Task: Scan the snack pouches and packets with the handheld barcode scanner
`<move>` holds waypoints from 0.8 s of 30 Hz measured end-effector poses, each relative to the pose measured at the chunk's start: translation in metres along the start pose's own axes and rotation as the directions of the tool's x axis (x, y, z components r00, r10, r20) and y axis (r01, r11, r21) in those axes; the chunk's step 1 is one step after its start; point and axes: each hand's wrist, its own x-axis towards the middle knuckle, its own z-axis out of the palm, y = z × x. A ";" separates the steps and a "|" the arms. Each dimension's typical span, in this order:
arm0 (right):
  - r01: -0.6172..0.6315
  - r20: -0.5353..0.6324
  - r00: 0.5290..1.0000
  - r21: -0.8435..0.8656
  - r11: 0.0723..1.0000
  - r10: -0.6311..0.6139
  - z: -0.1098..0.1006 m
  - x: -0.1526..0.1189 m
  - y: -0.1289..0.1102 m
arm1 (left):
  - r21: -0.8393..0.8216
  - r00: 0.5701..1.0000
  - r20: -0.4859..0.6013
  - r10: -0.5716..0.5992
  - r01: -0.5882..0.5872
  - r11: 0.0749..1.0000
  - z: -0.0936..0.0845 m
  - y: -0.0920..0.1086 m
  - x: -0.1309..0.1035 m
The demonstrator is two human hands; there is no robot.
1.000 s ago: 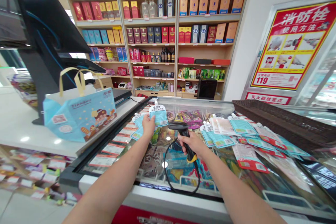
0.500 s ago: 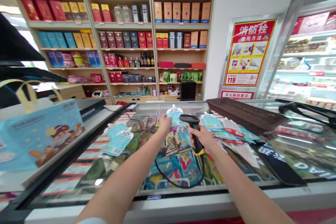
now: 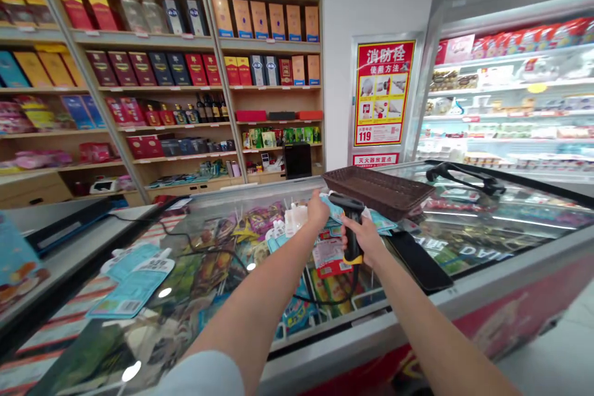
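My right hand is wrapped around the handle of a black and yellow barcode scanner, its head tilted toward the left. My left hand is at the pile of light-blue spouted pouches, right beside the scanner head. Its fingertips are blurred and partly hidden, so whether they grip a pouch does not show. Near my left wrist lie a whitish spouted pouch and a blue one. Below the scanner, a red and clear packet rests on the glass.
More blue pouches lie at the left of the glass-topped freezer. Behind the pile stands a brown woven basket. A black sign board lies to the right. The scanner's cable loops across the glass.
The view has turned to the right. My left hand has moved from the single pouch it held to the pile on the right. The scanner has moved over with my right hand.
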 end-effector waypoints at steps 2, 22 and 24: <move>-0.001 -0.018 1.000 0.011 1.000 0.002 -0.003 0.000 0.002 | -0.004 0.998 0.006 0.058 -0.058 0.998 0.001 -0.001 -0.002; -0.097 0.315 0.942 -0.082 0.992 0.118 0.129 0.001 0.053 | 0.341 0.909 -0.418 -0.009 0.166 0.925 -0.263 -0.154 -0.023; -0.123 0.366 0.918 -0.102 0.987 0.152 0.154 0.000 0.062 | 0.402 0.876 -0.476 -0.083 0.301 0.865 -0.305 -0.175 -0.035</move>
